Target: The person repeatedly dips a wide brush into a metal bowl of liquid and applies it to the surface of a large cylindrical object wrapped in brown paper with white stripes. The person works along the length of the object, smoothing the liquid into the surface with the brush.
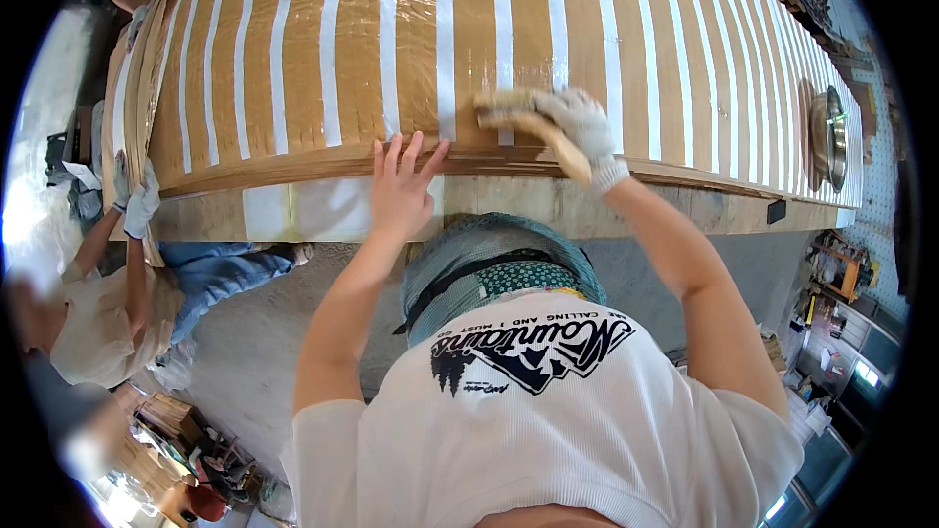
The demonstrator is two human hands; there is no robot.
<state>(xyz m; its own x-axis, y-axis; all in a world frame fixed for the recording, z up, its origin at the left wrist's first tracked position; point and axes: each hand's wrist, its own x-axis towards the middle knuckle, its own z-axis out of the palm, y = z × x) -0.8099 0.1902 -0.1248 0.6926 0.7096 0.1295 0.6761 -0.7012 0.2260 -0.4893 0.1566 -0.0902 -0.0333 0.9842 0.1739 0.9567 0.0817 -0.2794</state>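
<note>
Black lettering [548,340] on white shirt [411,460]

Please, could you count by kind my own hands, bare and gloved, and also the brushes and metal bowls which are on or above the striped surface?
Bare left hand: 1
Gloved right hand: 1
Brush: 1
Metal bowl: 1
Total: 4

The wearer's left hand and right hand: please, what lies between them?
The head view shows, between the bare left hand and the gloved right hand, part of the brush that the right hand grips, and brown sheeting with white stripes.
</note>
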